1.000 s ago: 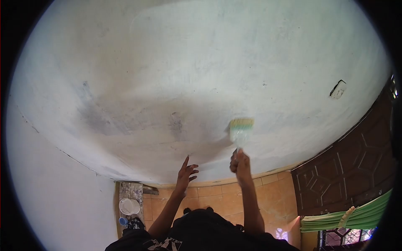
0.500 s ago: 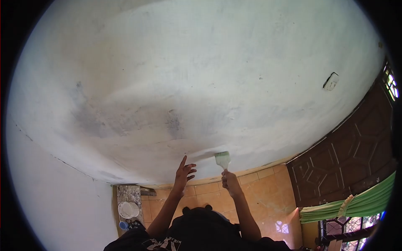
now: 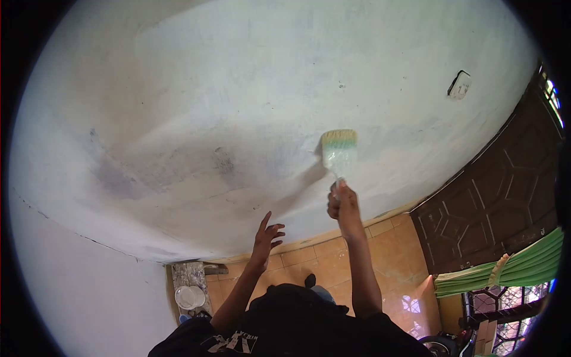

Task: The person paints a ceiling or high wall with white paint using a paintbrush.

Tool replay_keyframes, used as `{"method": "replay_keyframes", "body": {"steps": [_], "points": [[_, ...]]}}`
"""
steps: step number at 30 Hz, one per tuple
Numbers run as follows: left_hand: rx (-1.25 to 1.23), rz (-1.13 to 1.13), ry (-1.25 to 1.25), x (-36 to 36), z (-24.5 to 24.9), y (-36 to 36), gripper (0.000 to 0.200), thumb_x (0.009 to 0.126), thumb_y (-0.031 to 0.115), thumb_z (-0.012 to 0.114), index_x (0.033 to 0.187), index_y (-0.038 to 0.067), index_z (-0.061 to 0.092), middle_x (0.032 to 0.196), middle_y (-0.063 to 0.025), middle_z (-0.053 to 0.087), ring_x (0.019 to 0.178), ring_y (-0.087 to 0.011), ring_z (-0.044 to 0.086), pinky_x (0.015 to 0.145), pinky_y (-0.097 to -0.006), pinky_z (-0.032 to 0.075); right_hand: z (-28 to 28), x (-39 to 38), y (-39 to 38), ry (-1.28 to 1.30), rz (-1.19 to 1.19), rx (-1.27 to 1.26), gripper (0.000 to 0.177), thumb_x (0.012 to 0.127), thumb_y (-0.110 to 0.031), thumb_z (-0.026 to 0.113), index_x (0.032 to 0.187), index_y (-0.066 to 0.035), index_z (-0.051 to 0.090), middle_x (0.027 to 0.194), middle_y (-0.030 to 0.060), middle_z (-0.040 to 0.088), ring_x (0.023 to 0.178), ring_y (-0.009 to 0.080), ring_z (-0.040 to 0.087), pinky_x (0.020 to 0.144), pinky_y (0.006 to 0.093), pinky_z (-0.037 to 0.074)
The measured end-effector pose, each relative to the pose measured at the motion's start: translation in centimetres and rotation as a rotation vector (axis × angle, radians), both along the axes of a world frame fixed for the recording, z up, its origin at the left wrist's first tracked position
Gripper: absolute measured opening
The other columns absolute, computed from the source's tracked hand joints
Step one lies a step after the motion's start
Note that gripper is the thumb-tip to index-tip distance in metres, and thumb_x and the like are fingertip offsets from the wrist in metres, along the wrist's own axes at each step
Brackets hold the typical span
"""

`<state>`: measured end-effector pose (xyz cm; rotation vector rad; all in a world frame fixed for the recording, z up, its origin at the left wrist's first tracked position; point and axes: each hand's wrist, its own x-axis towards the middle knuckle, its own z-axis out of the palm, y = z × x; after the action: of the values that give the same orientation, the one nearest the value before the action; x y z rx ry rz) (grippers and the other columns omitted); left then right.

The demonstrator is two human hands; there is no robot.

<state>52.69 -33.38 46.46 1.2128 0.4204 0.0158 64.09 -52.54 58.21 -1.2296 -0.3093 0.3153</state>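
My right hand [image 3: 345,205] is closed round the handle of a wide paintbrush [image 3: 339,154], bristles pointing up. Its bristles are pale yellow at the tip and greenish lower down, and they sit at or close to the wall; contact is hard to confirm. Patchy white covers the wall [image 3: 250,77], with greyish smudges left of the brush. My left hand [image 3: 267,241] is raised low before the wall with fingers apart and nothing in them.
At lower left a paint-spattered bench [image 3: 190,273] carries a white tub [image 3: 190,297], with a blue container [image 3: 184,319] beside it. A switch plate [image 3: 459,85] is on the wall. To the right are a dark wooden door [image 3: 482,208] and a green curtain [image 3: 505,271]. Orange tiles [image 3: 386,262] cover the floor.
My right hand has carried the paintbrush up the wall and slightly right, from near its foot. My left hand stays almost in place, fingers still apart. The view has shifted slightly.
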Motion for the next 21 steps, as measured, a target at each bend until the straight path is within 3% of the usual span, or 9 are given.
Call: {"method": "replay_keyframes", "body": {"steps": [3,6,11,15,21], "points": [[-0.003,0.051,-0.016,0.5,0.6,-0.6,0.058,0.099,0.029,0.048,0.151,0.018,0.025,0.116,-0.0084,0.058,0.099,-0.0184,0.055,0.087,-0.0342,0.045,-7.6,1.0,0.2,-0.017,0.003,-0.058,0.043,0.102,-0.047,0.039,0.074,-0.014,0.038,0.057,-0.0074,0.027,0.045,0.0035,0.022,0.041,0.0216,0.019],[-0.018,0.101,-0.008,0.7,0.2,-1.0,0.059,0.098,0.03,0.049,0.151,0.018,0.024,0.116,-0.0084,0.058,0.099,-0.0185,0.055,0.087,-0.0345,0.045,-13.1,-1.2,-0.6,0.221,0.06,-0.098,0.045,0.099,-0.053,0.041,0.075,-0.015,0.039,0.057,-0.008,0.026,0.045,0.0032,0.023,0.041,0.021,0.019],[-0.014,0.124,0.004,1.0,0.0,-1.5,0.063,0.098,0.033,0.052,0.152,0.017,0.022,0.118,-0.007,0.059,0.101,-0.0169,0.056,0.087,-0.0344,0.045,-19.5,-4.2,-1.6,0.544,0.137,-0.24,0.04,0.101,-0.048,0.04,0.078,-0.015,0.043,0.059,-0.0085,0.028,0.045,0.003,0.024,0.041,0.0207,0.019],[-0.014,0.173,-0.023,1.2,-0.7,-1.1,0.062,0.098,0.033,0.052,0.151,0.017,0.023,0.118,-0.0066,0.059,0.102,-0.0169,0.057,0.087,-0.0345,0.045,-18.3,-4.6,-1.2,0.581,0.242,-0.217,0.035,0.102,-0.042,0.041,0.081,-0.014,0.045,0.06,-0.0086,0.03,0.046,0.0023,0.024,0.042,0.0197,0.02],[0.009,0.2,-0.019,1.4,-0.2,-0.5,0.06,0.098,0.034,0.051,0.15,0.017,0.026,0.119,-0.0065,0.059,0.102,-0.0174,0.057,0.087,-0.0347,0.045,-6.9,-3.6,-0.7,0.47,0.331,-0.121,0.034,0.102,-0.04,0.041,0.085,-0.012,0.047,0.061,-0.009,0.031,0.047,0.0014,0.022,0.042,0.0189,0.02]]}}
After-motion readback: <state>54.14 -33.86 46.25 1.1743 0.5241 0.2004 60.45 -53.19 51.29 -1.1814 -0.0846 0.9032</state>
